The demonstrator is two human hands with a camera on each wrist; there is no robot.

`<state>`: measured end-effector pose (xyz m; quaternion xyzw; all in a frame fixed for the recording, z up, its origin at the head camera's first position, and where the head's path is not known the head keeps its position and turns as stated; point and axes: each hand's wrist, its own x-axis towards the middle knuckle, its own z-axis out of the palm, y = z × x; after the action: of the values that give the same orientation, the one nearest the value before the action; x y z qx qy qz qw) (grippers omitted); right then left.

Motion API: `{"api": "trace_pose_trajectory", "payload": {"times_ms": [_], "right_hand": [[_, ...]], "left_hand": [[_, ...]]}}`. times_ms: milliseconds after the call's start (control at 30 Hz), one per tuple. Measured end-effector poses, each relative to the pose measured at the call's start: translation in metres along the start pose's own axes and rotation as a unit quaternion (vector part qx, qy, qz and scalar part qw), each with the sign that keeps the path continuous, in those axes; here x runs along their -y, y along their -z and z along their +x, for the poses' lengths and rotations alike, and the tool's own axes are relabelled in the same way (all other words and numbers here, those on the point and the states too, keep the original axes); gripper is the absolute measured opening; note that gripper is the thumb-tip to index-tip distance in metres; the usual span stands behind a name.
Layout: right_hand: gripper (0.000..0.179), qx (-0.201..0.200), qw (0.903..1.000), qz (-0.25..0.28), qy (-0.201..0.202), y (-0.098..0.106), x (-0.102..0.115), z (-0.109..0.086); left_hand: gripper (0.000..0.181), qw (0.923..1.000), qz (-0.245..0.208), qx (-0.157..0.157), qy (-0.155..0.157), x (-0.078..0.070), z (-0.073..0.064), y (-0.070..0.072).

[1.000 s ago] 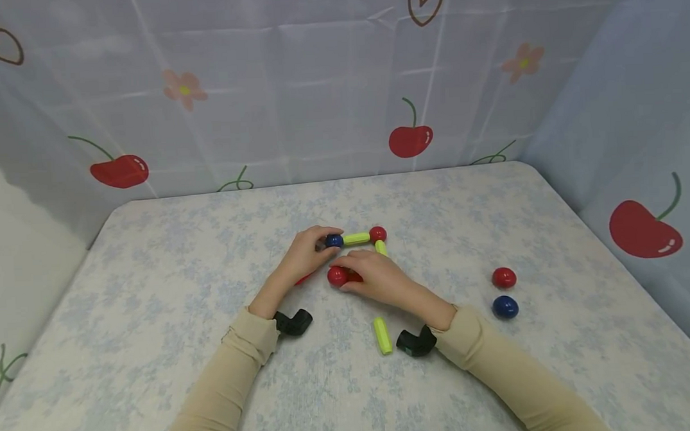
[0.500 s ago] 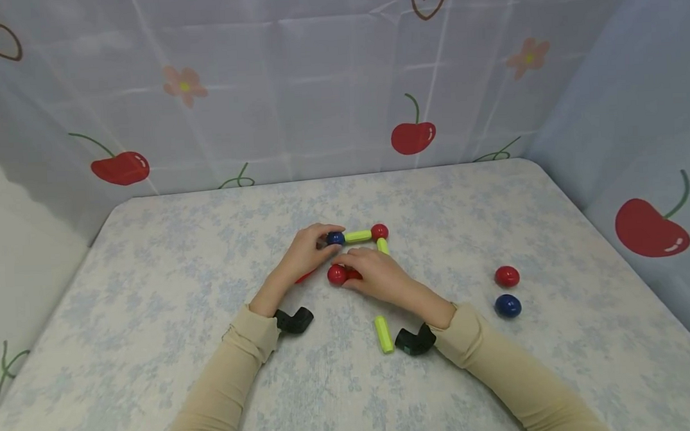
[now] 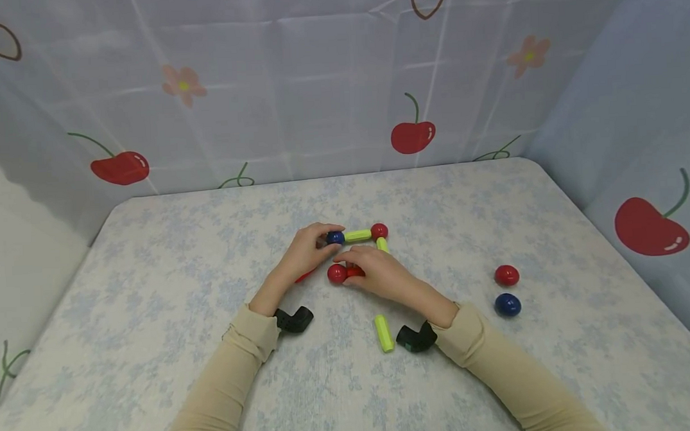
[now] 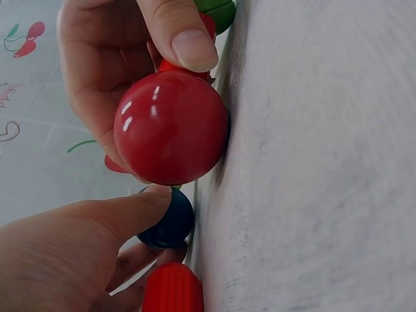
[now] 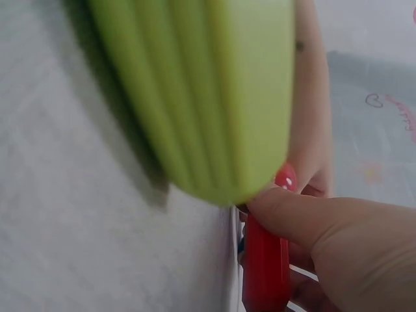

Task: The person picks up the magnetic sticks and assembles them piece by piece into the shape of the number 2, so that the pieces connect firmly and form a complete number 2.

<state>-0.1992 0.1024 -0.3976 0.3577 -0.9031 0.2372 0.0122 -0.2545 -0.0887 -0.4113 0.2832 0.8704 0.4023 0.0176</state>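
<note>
In the head view my left hand [image 3: 306,252] pinches a dark blue ball [image 3: 336,238] between thumb and fingers. A yellow-green rod [image 3: 358,236] runs from that ball to a red ball [image 3: 380,231], where a second yellow-green rod [image 3: 383,244] leads toward my right hand [image 3: 385,273], which partly hides it. Thumb and fingers of the right hand pinch a red rod [image 5: 265,270], with a red ball [image 4: 172,128] at its left end. Another red rod [image 4: 172,289] lies under my left hand, mostly hidden in the head view. Whether it touches the blue ball cannot be told.
A loose yellow-green rod [image 3: 384,333] lies in front of my right hand, close beside the right wrist camera [image 3: 416,338]. To the right, a red ball [image 3: 506,275] and a blue ball [image 3: 507,305] rest on the patterned tabletop [image 3: 169,300]. A printed curtain [image 3: 294,102] hangs behind.
Both hands stay nearly in place. The right fingers have shifted slightly, showing more of the red rod next to its ball. The head view has tilted a little.
</note>
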Motion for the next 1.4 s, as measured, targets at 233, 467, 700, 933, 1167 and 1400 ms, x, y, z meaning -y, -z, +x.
{"api": "trace_pose_trajectory", "payload": {"times_ms": [233,467,700,933,1167,1400], "right_hand": [[0.033,0.009,0.9999,0.002,-0.007,0.006,0.0,-0.006],[0.033,0.002,0.9994,-0.01,-0.033,0.027,0.004,-0.024],[0.042,-0.037,0.9944,-0.016,-0.098,0.059,-0.007,-0.063],[0.04,-0.072,0.9911,0.002,-0.112,0.066,-0.028,-0.09],[0.045,-0.034,0.9935,0.028,-0.105,0.051,-0.021,-0.082],[0.039,-0.014,0.9945,0.015,-0.103,0.041,-0.016,-0.076]], "left_hand": [[0.036,1.0,0.002,0.0,0.005,-0.002,0.0,0.0],[0.036,1.0,0.006,-0.001,0.007,-0.004,-0.001,0.001],[0.036,0.9999,0.007,-0.001,0.016,-0.006,-0.001,0.0],[0.041,0.9996,0.017,0.002,0.02,-0.005,0.001,0.0],[0.041,0.9996,0.022,0.0,0.015,-0.004,0.003,0.001],[0.043,0.9995,0.024,0.0,0.022,-0.006,-0.004,0.007]]}}
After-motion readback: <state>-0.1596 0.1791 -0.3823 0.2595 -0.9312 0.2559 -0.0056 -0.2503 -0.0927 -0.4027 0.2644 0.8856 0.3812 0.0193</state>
